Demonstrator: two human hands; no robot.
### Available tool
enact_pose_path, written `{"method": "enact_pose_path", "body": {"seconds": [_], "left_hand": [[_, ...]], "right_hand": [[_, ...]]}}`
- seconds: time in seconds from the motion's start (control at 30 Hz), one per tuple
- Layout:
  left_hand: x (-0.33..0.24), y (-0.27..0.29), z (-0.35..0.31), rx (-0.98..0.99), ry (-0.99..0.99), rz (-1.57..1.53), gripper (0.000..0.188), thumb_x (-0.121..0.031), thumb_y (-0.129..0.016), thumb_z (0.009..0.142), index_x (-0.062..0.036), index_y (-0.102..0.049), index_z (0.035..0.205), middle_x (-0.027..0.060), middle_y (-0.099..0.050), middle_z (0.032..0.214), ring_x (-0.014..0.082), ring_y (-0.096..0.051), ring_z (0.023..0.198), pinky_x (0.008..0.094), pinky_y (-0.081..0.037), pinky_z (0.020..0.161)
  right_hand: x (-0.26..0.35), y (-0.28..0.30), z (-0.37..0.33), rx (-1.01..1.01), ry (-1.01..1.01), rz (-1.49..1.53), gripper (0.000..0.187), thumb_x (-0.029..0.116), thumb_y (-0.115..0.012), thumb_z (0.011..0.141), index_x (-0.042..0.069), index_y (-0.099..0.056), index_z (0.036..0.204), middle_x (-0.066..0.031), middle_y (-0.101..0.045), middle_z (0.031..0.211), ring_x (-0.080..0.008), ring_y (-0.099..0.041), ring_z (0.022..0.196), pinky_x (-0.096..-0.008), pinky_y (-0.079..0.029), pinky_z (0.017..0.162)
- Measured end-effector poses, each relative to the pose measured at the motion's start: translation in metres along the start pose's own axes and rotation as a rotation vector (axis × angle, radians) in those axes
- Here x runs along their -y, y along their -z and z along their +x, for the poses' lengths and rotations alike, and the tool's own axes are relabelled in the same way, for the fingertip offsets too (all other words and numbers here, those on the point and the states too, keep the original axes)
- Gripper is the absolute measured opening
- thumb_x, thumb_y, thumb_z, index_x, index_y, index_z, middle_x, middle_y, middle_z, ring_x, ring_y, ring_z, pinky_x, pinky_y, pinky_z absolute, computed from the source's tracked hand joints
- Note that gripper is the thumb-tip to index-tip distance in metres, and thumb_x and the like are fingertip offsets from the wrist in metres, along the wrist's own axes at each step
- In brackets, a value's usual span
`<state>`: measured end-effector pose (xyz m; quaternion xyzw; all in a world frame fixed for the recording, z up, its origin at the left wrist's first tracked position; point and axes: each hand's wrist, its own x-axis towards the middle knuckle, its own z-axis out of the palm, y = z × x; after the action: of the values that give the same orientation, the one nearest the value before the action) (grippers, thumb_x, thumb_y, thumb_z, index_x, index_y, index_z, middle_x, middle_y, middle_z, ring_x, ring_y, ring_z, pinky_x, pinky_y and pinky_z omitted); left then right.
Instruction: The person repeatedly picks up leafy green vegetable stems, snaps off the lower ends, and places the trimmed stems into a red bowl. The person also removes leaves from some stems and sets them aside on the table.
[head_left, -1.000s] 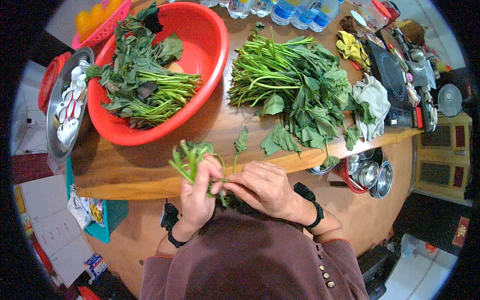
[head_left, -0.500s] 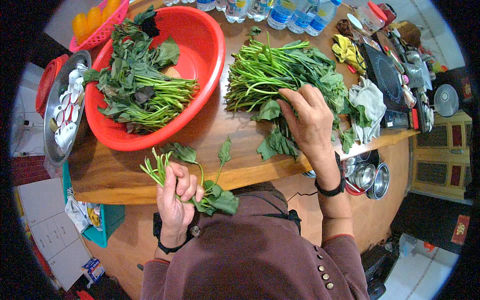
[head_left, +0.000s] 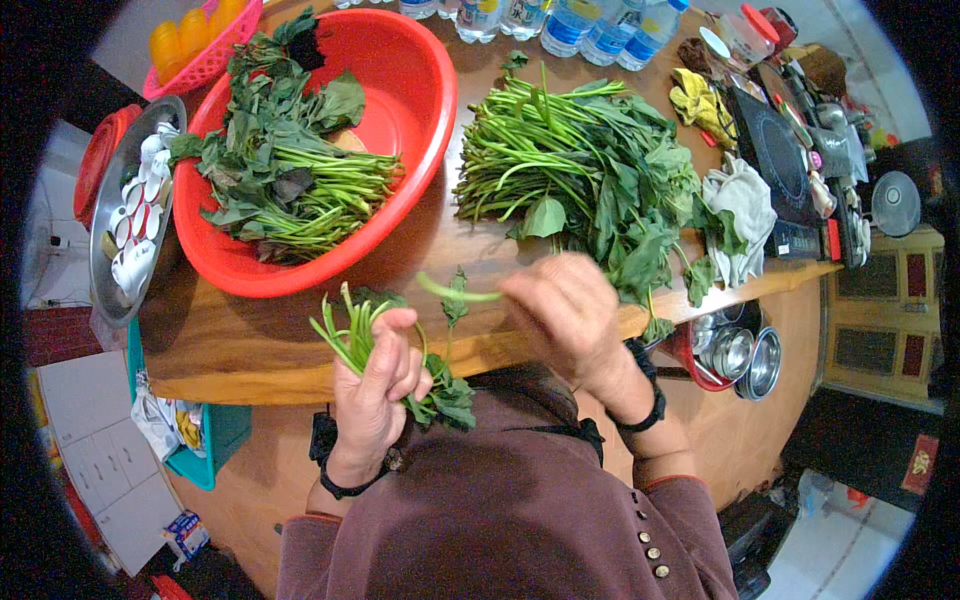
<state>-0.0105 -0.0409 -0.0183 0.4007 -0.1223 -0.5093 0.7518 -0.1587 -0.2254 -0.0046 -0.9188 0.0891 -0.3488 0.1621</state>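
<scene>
My left hand (head_left: 375, 385) is closed around a small bunch of leafy greens (head_left: 347, 335), cut ends pointing up and leaves hanging below the fingers. In my right hand (head_left: 565, 315), slightly blurred, a single green stem (head_left: 453, 290) is pinched and sticks out to the left, near the table's front edge. Just beyond that hand lies a big pile of leafy greens (head_left: 590, 170), stems toward the left and leaves to the right. A red basin (head_left: 432, 110) at the left holds another heap of greens (head_left: 310, 190), stems lined up toward the right.
Water bottles (head_left: 570, 25) line the table's far edge. To the right are a white cloth (head_left: 742, 215), a yellow cloth (head_left: 700, 103) and a black induction cooker (head_left: 770, 150). A metal tray (head_left: 105, 220) with white spoons stands left of the basin. Metal bowls (head_left: 728, 350) sit below the table.
My right hand has come from the pile toward me and left, now with a stem in it. My left hand has shifted slightly right with its bunch.
</scene>
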Motion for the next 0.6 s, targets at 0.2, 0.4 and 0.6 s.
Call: {"method": "enact_pose_path", "body": {"seconds": [0.2,0.4,0.6], "left_hand": [[0.013,-0.012,-0.001,0.082,-0.023,0.006,0.035,-0.027,-0.051,0.108,0.0008,-0.057,0.128,-0.0065,-0.035,0.064,0.0055,-0.034,0.052,0.0266,-0.039,0.052],[0.012,-0.002,-0.005,-0.071,-0.021,-0.135,0.037,-0.036,-0.038,0.112,-0.0075,-0.058,0.098,-0.0072,-0.028,0.062,0.0062,-0.030,0.052,0.0275,-0.040,0.055],[0.003,0.007,0.006,-0.040,-0.066,-0.137,0.038,-0.038,-0.037,0.112,-0.0114,-0.053,0.089,-0.0021,-0.038,0.076,0.0109,-0.040,0.066,0.0308,-0.043,0.067]], "right_hand": [[0.039,-0.033,-0.011,-0.061,-0.015,0.179,0.027,0.015,-0.071,0.078,0.005,-0.066,0.103,-0.0037,-0.056,0.079,-0.0220,-0.059,0.069,-0.0358,-0.048,0.059],[0.037,-0.021,-0.013,0.164,-0.100,0.387,0.020,0.014,-0.078,0.084,0.005,-0.067,0.099,-0.0084,-0.056,0.074,-0.0271,-0.059,0.066,-0.0375,-0.048,0.058],[-0.002,0.006,-0.001,0.157,-0.229,0.334,0.010,0.008,-0.075,0.086,0.003,-0.069,0.093,-0.0116,-0.064,0.085,-0.0304,-0.063,0.079,-0.0396,-0.050,0.069]]}}
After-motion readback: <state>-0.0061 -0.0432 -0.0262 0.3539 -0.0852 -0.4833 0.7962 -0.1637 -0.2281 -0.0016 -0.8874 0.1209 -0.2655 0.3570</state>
